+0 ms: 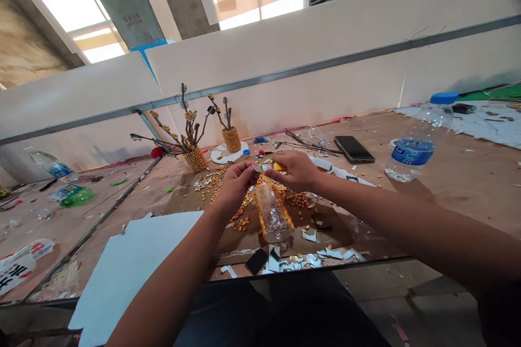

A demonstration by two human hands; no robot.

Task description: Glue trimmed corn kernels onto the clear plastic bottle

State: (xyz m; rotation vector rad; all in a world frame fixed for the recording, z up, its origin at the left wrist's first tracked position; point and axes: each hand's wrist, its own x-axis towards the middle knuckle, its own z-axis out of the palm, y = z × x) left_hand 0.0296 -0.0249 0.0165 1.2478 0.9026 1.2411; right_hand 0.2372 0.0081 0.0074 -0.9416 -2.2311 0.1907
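Forearms (179, 276) reach over the counter (158, 190); the left hand (233, 190) pinches a pale strip (262, 168). The right hand (300, 173) grips a yellow object (279, 166), seemingly working the strip, which calls for steady fingers next. The kernel-edged bottle (273, 217) lies just below.

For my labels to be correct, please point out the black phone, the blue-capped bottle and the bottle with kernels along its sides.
Black phone (354, 149): head view, on its screen.
Blue-capped bottle (413, 152): head view, on its label.
Kernel-sided bottle (275, 216): head view, on its clear middle.
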